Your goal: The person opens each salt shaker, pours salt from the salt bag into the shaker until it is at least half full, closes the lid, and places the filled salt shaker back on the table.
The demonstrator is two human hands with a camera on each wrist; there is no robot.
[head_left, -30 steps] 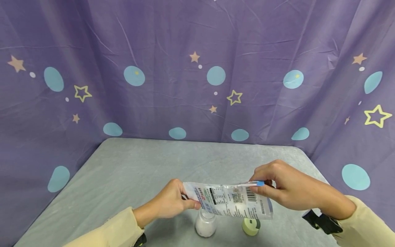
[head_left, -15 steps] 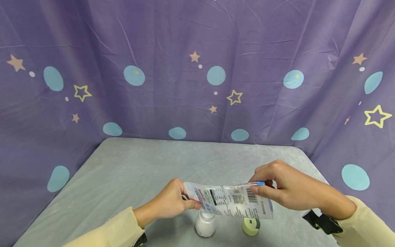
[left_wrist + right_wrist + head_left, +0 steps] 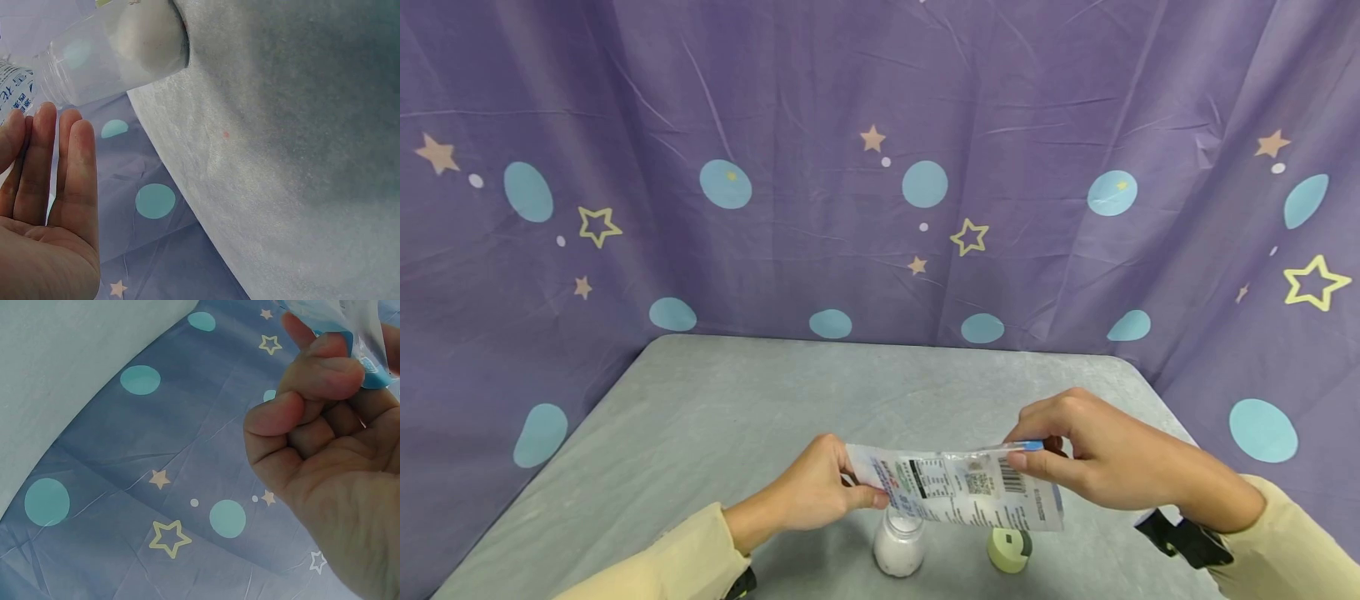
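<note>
A white printed plastic bag (image 3: 955, 487) with a barcode is held almost level between both hands. My left hand (image 3: 820, 490) pinches its left end between thumb and fingers, right over the mouth of a clear jar (image 3: 899, 550). The jar stands upright, with white contents in its lower part in the left wrist view (image 3: 147, 37). My right hand (image 3: 1097, 458) grips the bag's upper right edge by its blue corner. In the right wrist view, the fingers (image 3: 275, 419) curl in below the bag. The bag's left end hides part of the jar's rim.
A light green round lid (image 3: 1009, 554) lies on the table right of the jar, partly under the bag's lower edge in the head view. The grey table (image 3: 760, 408) reaches back to a purple patterned curtain (image 3: 850, 100).
Hardly anything differs. Both hands keep their hold on the bag in the same place over the jar, and the jar and lid have stayed put.
</note>
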